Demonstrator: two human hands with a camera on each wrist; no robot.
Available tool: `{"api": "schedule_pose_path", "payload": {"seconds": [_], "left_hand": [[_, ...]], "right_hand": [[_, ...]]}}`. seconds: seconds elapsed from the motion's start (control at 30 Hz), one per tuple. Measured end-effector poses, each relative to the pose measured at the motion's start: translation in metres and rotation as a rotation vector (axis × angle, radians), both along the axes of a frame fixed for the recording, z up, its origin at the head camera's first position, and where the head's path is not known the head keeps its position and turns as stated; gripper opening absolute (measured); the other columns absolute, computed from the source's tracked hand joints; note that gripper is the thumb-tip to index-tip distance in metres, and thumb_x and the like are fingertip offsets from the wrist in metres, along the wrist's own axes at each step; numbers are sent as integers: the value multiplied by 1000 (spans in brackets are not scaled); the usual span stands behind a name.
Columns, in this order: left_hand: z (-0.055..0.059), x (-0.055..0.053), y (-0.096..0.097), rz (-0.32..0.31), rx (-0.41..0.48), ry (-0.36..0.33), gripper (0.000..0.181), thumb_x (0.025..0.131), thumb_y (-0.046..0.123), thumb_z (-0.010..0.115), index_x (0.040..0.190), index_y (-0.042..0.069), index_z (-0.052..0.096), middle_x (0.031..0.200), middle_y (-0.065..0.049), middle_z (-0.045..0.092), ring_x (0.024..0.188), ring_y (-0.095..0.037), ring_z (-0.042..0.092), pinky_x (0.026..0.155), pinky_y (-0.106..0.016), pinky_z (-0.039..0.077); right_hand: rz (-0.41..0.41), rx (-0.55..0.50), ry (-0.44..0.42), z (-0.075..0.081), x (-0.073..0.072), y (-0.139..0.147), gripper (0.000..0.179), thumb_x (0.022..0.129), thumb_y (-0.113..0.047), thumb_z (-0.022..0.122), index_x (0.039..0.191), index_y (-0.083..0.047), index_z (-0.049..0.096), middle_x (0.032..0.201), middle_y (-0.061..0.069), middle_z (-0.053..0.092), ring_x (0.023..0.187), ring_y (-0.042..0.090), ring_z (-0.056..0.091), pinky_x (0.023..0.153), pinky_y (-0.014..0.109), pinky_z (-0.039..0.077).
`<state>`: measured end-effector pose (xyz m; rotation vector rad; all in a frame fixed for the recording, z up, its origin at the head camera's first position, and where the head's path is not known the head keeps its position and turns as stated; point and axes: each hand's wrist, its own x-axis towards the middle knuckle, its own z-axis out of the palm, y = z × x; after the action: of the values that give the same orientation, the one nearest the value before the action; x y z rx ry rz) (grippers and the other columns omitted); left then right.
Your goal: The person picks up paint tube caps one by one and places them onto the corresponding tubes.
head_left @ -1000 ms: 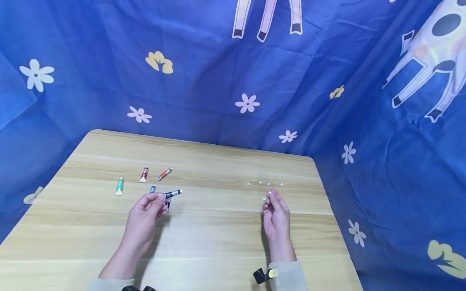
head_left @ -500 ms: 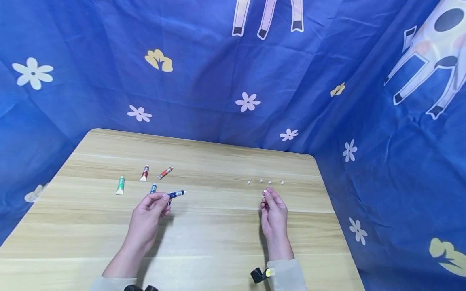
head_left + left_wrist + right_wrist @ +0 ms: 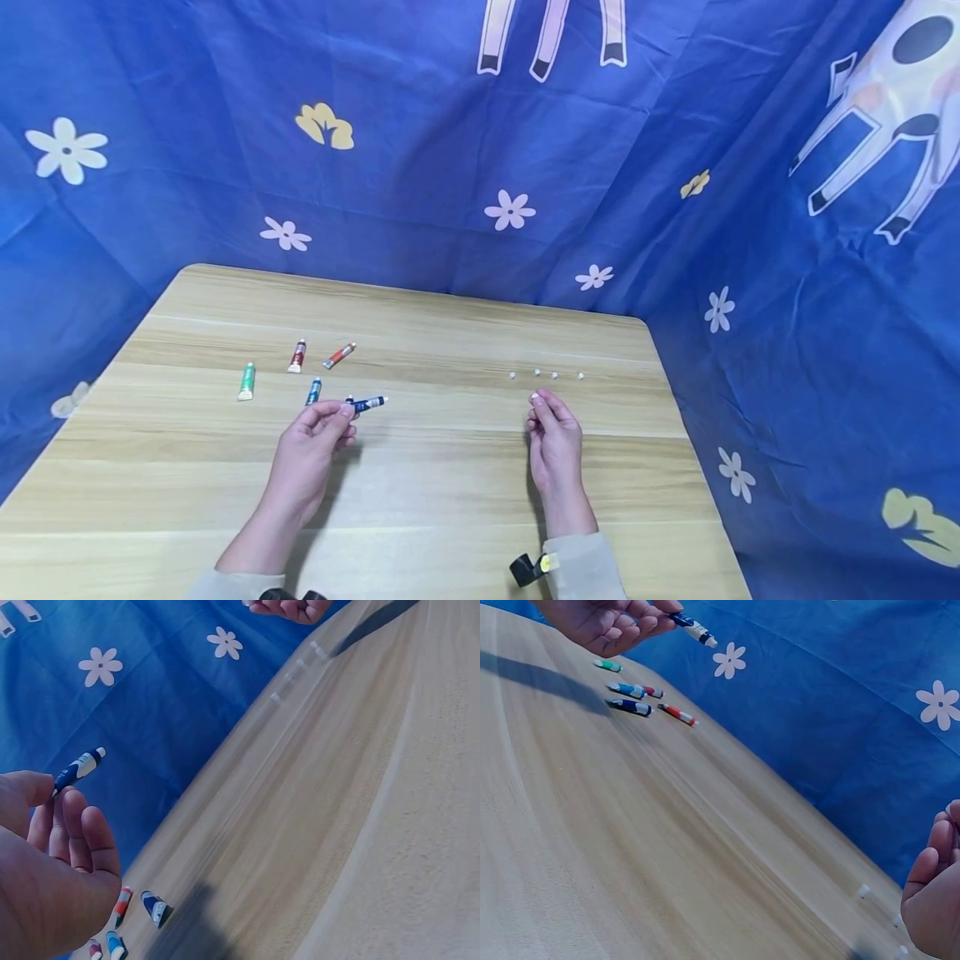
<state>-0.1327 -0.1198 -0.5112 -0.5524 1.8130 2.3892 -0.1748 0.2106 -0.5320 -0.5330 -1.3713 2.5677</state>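
Observation:
My left hand point(image 3: 307, 454) pinches a dark blue paint tube point(image 3: 370, 404) between thumb and fingers, above the table. Its white tip point(image 3: 101, 751) points right, toward my other hand. A small white cap point(image 3: 534, 397) sits at the fingertips of my right hand point(image 3: 557, 454), pinched with the thumb. The two hands are apart. Beyond the left hand lie a green tube point(image 3: 247, 382), a dark red tube point(image 3: 297, 357), an orange-red tube point(image 3: 340, 357) and a blue tube point(image 3: 313, 390). Another dark blue tube point(image 3: 630, 707) is mostly hidden by the left hand in the head view.
Several small white caps, one of them a cap point(image 3: 512, 375) at the left end, lie in a loose row beyond the right hand. The wooden table point(image 3: 435, 517) ends at a blue patterned curtain point(image 3: 420, 167) behind and on the right.
My right hand has moved left with the white cap. My left hand has shifted slightly right with the dark blue tube, so the gap between the hands is smaller.

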Motion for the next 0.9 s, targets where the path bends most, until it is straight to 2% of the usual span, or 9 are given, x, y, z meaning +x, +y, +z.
{"api": "schedule_pose_path", "payload": {"seconds": [0.4,0.9], "left_hand": [[-2,-2,3,-11,-7,-6,9,108,21,69,111,14,64,95,14,72,88,-4,68,88,-22,61],[7,-8,11,-30,-1,19,12,108,22,69,111,11,62,96,13,75,88,-3,69,88,-22,62]], "right_hand": [[25,32,-21,0,-1,-7,23,101,5,68,98,-15,79,88,-6,72,74,4,61,65,15,50],[68,55,-30,2,-1,-19,26,101,5,68,95,-17,79,89,-6,73,75,4,62,66,16,51]]}}
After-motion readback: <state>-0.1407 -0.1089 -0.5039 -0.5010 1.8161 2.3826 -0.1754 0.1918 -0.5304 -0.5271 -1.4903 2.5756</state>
